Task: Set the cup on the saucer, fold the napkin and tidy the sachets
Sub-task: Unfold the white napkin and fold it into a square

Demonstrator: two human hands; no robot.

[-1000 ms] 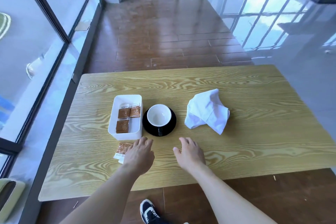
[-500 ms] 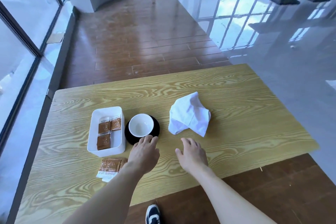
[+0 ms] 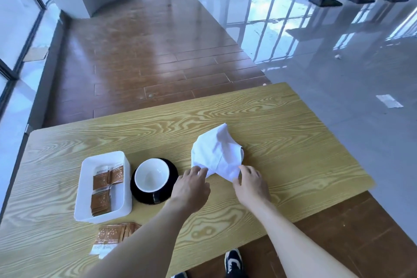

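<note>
Head view, napkin [image 3: 216,156] near edge, left hand [image 3: 191,187], right hand [image 3: 252,184] touching

- The left hand [image 3: 191,189] is bare: no glove, ring or watch shows on it.
- The right hand [image 3: 252,184] is bare too, with nothing worn at the wrist.
- Both forearms behind the hands are uncovered up to the frame's lower edge; no sleeve or cuff is in view.
- Below and between the hands, a dark shoe [image 3: 233,263] with a white sole edge and white side marking is worn.
- Nearer the left forearm, the toe of a second dark shoe [image 3: 179,275] shows at the bottom edge.
</note>
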